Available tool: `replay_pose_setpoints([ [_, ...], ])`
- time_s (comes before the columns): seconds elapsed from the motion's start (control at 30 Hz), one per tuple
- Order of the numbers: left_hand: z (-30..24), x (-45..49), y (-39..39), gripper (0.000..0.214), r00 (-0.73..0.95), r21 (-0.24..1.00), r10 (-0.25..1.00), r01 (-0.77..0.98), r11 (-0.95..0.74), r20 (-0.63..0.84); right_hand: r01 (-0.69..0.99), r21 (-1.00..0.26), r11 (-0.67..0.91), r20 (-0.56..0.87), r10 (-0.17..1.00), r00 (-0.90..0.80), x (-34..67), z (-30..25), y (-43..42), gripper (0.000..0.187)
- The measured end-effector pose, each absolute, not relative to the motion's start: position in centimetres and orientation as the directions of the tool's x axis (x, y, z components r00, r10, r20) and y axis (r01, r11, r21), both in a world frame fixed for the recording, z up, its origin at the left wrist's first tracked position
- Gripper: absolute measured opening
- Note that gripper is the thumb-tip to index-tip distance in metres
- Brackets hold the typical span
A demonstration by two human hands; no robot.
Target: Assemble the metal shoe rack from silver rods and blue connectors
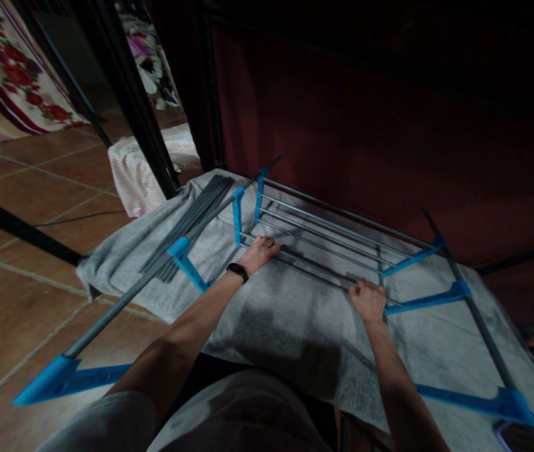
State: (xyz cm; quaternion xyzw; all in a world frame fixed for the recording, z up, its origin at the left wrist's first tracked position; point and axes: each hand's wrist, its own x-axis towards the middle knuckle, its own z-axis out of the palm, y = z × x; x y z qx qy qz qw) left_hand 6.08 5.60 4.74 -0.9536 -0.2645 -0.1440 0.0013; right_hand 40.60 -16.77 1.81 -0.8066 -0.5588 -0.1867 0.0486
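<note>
A partly assembled rack of grey rods and blue plastic brackets lies on a cloth-covered surface [280, 314]. My left hand [260, 251], with a dark band at the wrist, is closed around a front grey rod [311, 269] close to the left bracket [237, 216]. Toward that rod's other end, my right hand [369, 300] is closed too, beside the right bracket [421, 298]. Several thinner crossbars [323, 232] run behind my hands between the two sides. Thick side poles [116, 307] carry more brackets, one of them [73, 376] jutting out over the floor at lower left.
A bundle of loose grey rods [191, 226] rests on the cloth at left. Dark red fabric [342, 125] hangs behind the rack. Black metal posts [130, 94] stand at left over the tiled floor [26, 314], and a floral cloth [17, 75] hangs beyond.
</note>
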Motion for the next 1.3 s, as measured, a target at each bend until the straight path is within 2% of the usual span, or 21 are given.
replay_pose_setpoints([
  [0.43, 4.7, 6.1, 5.4, 0.026, 0.807, 0.06, 0.512, 0.519, -0.853, 0.295, 0.919, 0.124, -0.375, 0.32, 0.892, 0.321, 40.7, 1.9, -16.8, 0.027],
  [0.73, 4.6, 5.8, 5.4, 0.028, 0.812, 0.011, 0.502, 0.522, -0.853, 0.297, 0.949, 0.093, -0.301, 0.44, 0.868, 0.232, 40.3, 0.9, -17.6, 0.029],
  [0.9, 5.0, 5.7, 5.2, 0.026, 0.806, 0.029, 0.515, 0.531, -0.847, 0.29, 0.968, 0.036, -0.25, 0.534, 0.823, 0.193, 39.4, 0.2, -18.6, 0.039],
  [1.1, 5.4, 5.9, 5.0, 0.027, 0.803, 0.061, 0.538, 0.542, -0.838, 0.257, 0.985, 0.008, -0.173, 0.451, 0.88, 0.151, 40.3, 0.0, -18.7, 0.038],
  [1.3, 5.4, 5.9, 4.8, 0.028, 0.805, 0.077, 0.526, 0.527, -0.846, 0.275, 0.992, -0.06, -0.112, 0.444, 0.887, 0.127, 41.1, 0.1, -18.3, 0.039],
])
